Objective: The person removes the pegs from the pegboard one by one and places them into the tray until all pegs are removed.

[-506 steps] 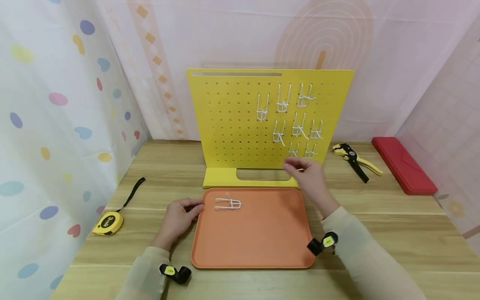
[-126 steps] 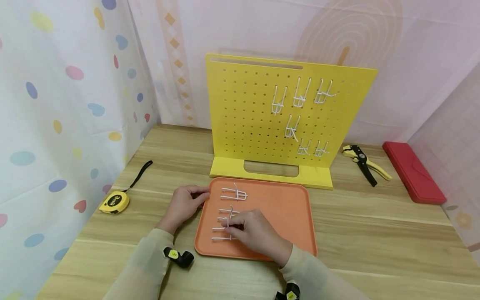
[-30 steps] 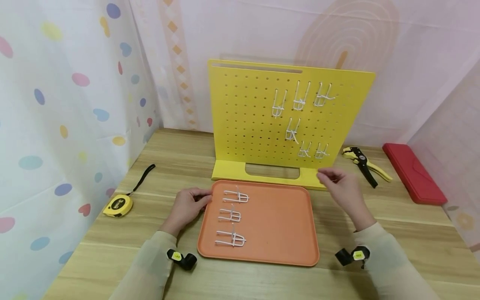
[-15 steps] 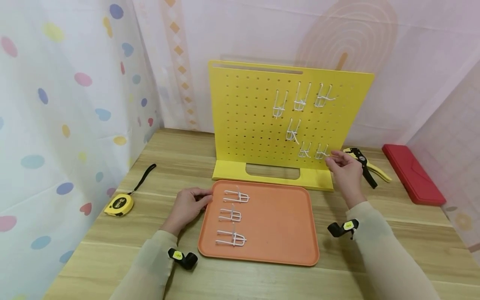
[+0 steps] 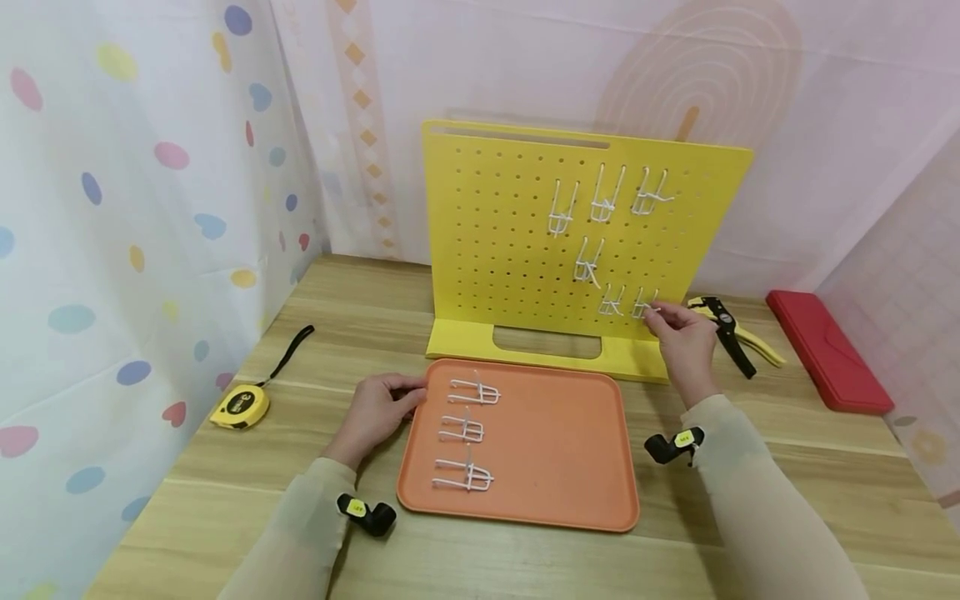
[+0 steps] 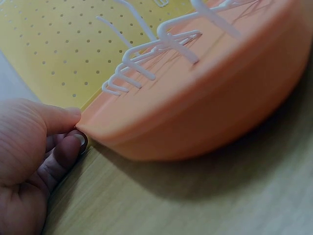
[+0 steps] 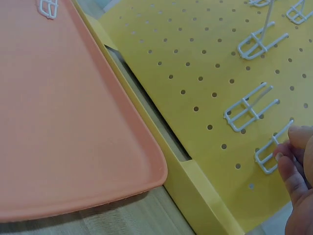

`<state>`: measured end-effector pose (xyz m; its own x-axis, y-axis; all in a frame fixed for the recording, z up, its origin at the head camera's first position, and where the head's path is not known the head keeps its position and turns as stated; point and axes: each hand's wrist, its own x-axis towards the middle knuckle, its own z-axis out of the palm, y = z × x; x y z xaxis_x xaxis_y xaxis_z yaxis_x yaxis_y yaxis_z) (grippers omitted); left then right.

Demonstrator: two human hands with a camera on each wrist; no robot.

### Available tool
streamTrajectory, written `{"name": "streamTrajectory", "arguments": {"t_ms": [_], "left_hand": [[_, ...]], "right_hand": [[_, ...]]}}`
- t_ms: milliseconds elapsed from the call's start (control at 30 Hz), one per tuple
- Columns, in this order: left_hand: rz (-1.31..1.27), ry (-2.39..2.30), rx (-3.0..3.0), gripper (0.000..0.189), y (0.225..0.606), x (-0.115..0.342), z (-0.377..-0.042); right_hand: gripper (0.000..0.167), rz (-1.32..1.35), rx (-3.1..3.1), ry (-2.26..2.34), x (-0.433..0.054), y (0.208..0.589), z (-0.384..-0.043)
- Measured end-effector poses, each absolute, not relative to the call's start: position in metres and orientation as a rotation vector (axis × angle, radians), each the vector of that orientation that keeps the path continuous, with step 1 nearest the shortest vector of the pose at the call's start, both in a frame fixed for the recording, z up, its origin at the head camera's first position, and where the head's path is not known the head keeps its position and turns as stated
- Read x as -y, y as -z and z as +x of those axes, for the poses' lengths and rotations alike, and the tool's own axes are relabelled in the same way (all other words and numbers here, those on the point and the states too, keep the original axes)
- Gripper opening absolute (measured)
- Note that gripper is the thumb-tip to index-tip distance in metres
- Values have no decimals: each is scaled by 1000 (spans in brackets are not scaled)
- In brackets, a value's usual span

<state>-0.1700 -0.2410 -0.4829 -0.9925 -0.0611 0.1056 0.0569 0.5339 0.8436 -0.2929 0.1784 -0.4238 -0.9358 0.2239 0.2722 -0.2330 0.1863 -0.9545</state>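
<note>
My right hand is at the lower right of the yellow pegboard. Its thumb and fingertips pinch the arm of a white wire pegboard hook, which is still against the board; part of it is behind the fingers. To its left hangs another white hook, with several more higher up. At the orange tray, my left hand grips the left rim between thumb and fingers, as the left wrist view shows. Three white hooks lie in a column on the tray's left side, the nearest hook at the front.
The pegboard's yellow foot stands just behind the tray. Yellow and black wire strippers lie right of the board, close behind my right hand. Farther right is a red case. A yellow tape measure lies at the left.
Over the last second my right hand moved up and left to the lower right hook. Earlier the board held more hooks and the tray only one; two more now lie there. Left hand stayed.
</note>
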Motion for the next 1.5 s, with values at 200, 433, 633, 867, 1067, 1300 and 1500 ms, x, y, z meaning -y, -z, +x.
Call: {"name": "streamTrajectory", "arguments": {"t_ms": [200,433,633,867,1067,1300,1500], "left_hand": [[11,1462,2649,17,483,241,-169],[-15,1465,2635,16,481,241,-171],[-15,1449,2643,16,481,240,-171],[-19,1446,2642,16,483,240,-170],[-26,1465,2611,16,484,241,-171],[-17,1463,2631,16,482,241,-171],[-1,1429,2655,17,480,240,-171]], "right_hand": [[25,12,2103,-1764,-179,427,-293],[23,18,2064,-1742,-178,423,-287],[22,17,2019,-1758,-182,419,-279],[25,32,2010,-1717,-187,412,-262],[23,121,2085,-1687,-177,411,-238],[12,371,2147,-1695,-137,400,-202],[15,493,2327,-1660,-104,416,-203]]}}
